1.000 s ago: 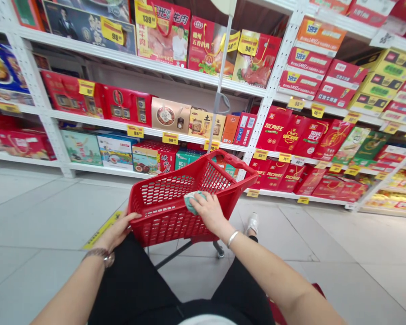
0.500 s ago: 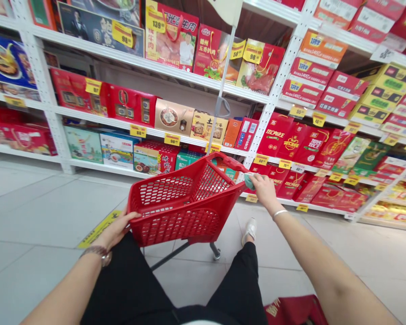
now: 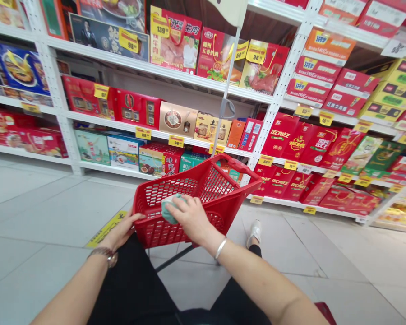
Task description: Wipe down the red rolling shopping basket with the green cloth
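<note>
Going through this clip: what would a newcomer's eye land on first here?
The red plastic shopping cart in the middle of the view stands out first, with the right hand pressing a pale green cloth onto its mesh while the left hand holds its near rim. Behind it, white metal shelves fill the upper view, packed with red gift boxes and yellow price tags.

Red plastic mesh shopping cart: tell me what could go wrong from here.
The pale green cloth under the right hand could snag on the red plastic mesh shopping cart. With only the left hand steadying its rim, pressure might shift the cart on the smooth grey floor tiles, possibly knocking the red gift boxes on the low shelf.
</note>
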Motion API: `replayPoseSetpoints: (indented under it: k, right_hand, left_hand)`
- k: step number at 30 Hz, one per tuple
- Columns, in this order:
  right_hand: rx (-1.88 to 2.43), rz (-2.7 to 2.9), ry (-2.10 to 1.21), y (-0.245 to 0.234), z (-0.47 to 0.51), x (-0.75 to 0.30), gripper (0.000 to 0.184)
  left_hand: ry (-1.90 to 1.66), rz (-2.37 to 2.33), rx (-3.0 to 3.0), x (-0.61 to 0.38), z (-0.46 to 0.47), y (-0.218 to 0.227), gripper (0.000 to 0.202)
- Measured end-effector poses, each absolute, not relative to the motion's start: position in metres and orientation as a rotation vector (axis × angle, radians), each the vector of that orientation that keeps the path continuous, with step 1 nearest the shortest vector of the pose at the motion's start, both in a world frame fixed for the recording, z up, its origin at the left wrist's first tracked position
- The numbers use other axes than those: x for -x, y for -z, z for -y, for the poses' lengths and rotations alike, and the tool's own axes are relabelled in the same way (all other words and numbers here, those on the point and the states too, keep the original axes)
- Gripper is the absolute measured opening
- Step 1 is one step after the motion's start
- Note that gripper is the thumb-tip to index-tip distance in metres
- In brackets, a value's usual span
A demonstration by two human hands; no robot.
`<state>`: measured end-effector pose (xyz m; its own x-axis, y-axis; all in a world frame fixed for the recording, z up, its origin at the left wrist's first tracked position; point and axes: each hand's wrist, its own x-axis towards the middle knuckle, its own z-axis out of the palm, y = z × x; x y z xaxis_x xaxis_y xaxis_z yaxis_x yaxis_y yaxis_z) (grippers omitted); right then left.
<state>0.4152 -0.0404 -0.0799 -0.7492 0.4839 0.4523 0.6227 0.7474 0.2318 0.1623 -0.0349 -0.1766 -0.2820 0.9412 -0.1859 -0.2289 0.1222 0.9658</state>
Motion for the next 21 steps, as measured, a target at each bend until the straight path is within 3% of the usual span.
replayPoseSetpoints:
  k: [4, 8, 21]
  right_hand:
    - [0.732, 2.676, 0.507, 0.097, 0.059, -0.367, 0.035]
    - [0.787, 2.704, 0.517, 0.111, 0.051, -0.369, 0.035]
    - [1.26, 2.617, 0.632, 0.08, 0.011, -0.516, 0.048]
  left_hand:
    - [-1.423, -1.232, -0.777, -0.161, 0.034, 0.179, 0.076]
    - [-1.424, -1.233, -0.773, -0.16, 0.032, 0.181, 0.066]
    - [-1.374, -1.331, -0.709, -0.152, 0.029, 0.174, 0.054]
